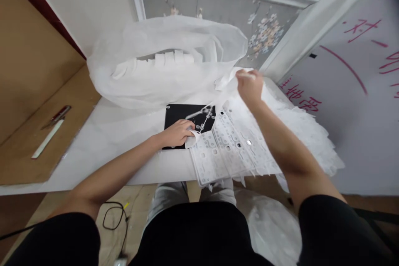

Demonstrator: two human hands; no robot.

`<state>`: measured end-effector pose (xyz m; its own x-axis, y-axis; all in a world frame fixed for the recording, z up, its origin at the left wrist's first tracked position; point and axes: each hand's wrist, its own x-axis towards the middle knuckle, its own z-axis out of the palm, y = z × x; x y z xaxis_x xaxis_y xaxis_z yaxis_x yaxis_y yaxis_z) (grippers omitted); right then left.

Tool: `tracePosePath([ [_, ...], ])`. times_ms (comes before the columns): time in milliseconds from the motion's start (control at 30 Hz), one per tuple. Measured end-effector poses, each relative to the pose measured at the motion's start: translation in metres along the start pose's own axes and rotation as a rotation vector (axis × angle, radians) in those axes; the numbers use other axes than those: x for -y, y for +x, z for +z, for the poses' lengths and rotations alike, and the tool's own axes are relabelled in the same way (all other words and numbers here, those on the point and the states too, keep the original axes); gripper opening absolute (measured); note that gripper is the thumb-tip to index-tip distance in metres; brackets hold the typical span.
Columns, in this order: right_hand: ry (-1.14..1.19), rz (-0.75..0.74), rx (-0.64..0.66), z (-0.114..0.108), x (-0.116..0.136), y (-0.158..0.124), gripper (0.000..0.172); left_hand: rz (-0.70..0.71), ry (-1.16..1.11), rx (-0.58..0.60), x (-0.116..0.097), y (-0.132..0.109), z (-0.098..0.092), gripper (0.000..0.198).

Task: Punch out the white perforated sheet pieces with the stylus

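A black flat panel (177,113) with small clear-edged tabs lies on the white table. My left hand (178,133) rests over its front part, fingers bent and closed on a curled white piece (192,139) at the panel's right front corner. My right hand (250,87) is raised to the back right in a fist, gripping a thin translucent white film (225,91). The film stretches down towards the panel; where it ends is blurred. White printed sheets with cut-outs (230,145) lie right of the panel, partly overlapping near it.
Behind stands a large translucent plastic bag (124,79) with white pieces (170,59) inside. A heap of white film scraps (307,137) spreads on the right. A cutter knife (60,113) and pale strip (48,139) lie on cardboard at left. A framed floral picture (224,20) leans behind.
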<state>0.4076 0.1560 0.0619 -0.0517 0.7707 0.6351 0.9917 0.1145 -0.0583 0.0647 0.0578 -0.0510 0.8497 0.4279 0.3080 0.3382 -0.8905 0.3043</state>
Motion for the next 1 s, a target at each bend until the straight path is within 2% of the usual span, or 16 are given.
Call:
tracePosePath([
  [100,-0.114,0.096,-0.064,-0.040,-0.020,0.063,0.056,0.004,0.005,-0.014,0.000,-0.001,0.000,0.038],
  [167,-0.095,0.067,-0.133,-0.067,-0.022,0.084,0.051,0.009,0.018,-0.017,0.000,-0.003,-0.002,0.038],
  [233,0.006,-0.002,-0.171,-0.086,-0.013,0.084,0.037,0.017,0.038,-0.033,-0.002,-0.004,-0.005,0.036],
  [333,0.207,-0.103,-0.129,-0.095,0.015,0.052,0.028,0.047,0.065,-0.103,-0.008,-0.005,-0.010,0.029],
  [433,0.404,-0.190,-0.061,-0.086,0.045,0.000,0.026,0.142,0.055,-0.161,-0.018,-0.002,-0.011,0.028],
  [567,0.753,-0.070,0.144,-0.061,0.077,-0.066,0.030,0.253,0.010,-0.257,-0.035,0.000,-0.005,0.023],
  [667,0.986,0.030,0.271,-0.046,0.095,-0.098,0.034,0.138,-0.066,-0.413,-0.044,-0.002,-0.001,0.012],
  [767,1.137,0.056,0.370,-0.041,0.109,-0.112,0.032,-0.046,-0.186,-0.504,-0.048,-0.002,-0.001,0.032],
  [867,1.229,0.052,0.509,-0.044,0.120,-0.114,0.031,-0.219,-0.242,-0.542,-0.047,0.001,-0.001,0.053],
  [933,1.284,0.108,0.613,-0.046,0.125,-0.114,0.033,-0.290,-0.257,-0.558,-0.045,0.003,0.000,0.060],
  [1000,1.357,0.207,0.653,-0.045,0.125,-0.116,0.036,-0.315,-0.278,-0.568,-0.043,0.004,-0.001,0.061],
])
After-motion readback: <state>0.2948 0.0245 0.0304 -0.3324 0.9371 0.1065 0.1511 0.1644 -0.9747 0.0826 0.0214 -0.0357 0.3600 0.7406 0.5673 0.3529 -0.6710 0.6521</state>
